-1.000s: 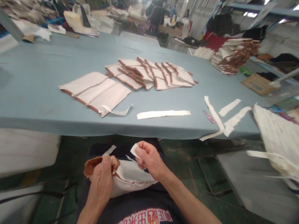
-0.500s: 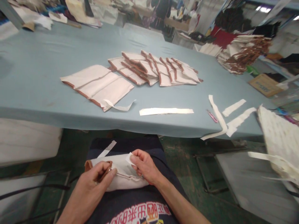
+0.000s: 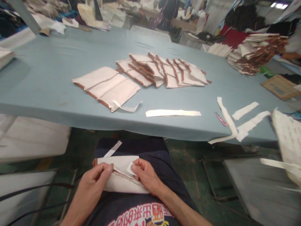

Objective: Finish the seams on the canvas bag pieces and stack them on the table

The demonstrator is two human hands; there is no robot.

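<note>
On my lap lies a folded cream fabric piece (image 3: 127,185) with brown edging and a long seam across it. My left hand (image 3: 100,175) pinches that seam at its left part, thumb against fingers. Between the thumb and fingers of my right hand (image 3: 144,174) is a small white strip (image 3: 130,169), held over the fabric; the rest of it is hidden. A longer white strip (image 3: 113,148) sticks out behind the fabric on my dark trousers.
On the blue-green table (image 3: 58,110) lie a flat cream panel (image 3: 105,84), a row of overlapping brown-edged panels (image 3: 172,75), a straight white strip (image 3: 173,113), several other strips and pink thread snips (image 3: 221,119). A brown-edged stack (image 3: 256,51) and a cardboard box (image 3: 279,87) stand at right.
My left hand has come off the brown edging and now pinches the seam. The fabric lies flatter. My right hand keeps the white strip. The view has turned slightly left.
</note>
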